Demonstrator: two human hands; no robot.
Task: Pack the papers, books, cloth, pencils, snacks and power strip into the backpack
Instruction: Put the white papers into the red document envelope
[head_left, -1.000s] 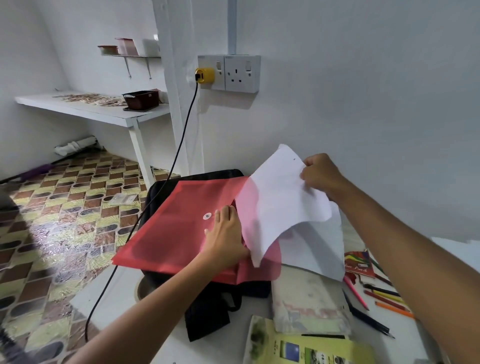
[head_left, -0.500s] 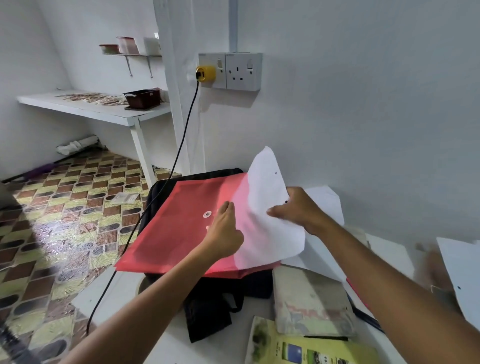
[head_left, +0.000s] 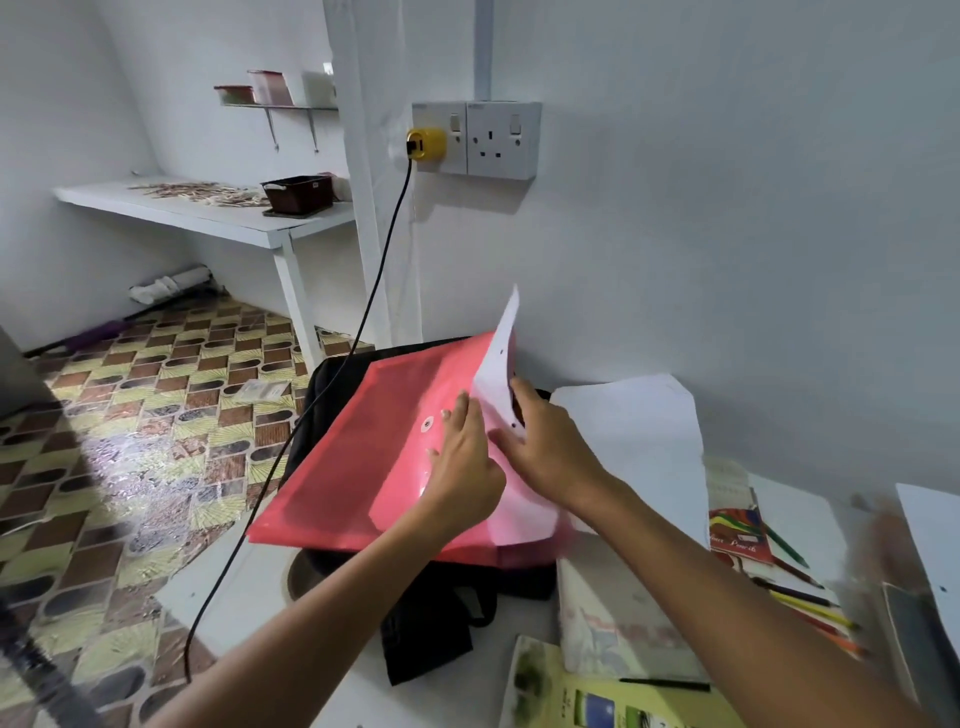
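The white paper sheet (head_left: 497, 374) stands between both hands, half inside the red folder (head_left: 363, 457) atop the backpack (head_left: 332, 379). Left hand (head_left: 465, 467) fingers lie straight, pressing the folder flap; right hand (head_left: 550, 452) fingers, spread flat, push the sheet leftward into the folder mouth.

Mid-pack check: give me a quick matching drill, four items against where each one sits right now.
Items:
1. red folder
2. white sheet
3. yellow plug
4. coloured pencils

Places:
A. in the wall socket
B. loose on the table at the right
C. lying on top of the black backpack
D. standing up between the left hand and right hand

Pairs: 1-C, 2-D, 3-A, 4-B
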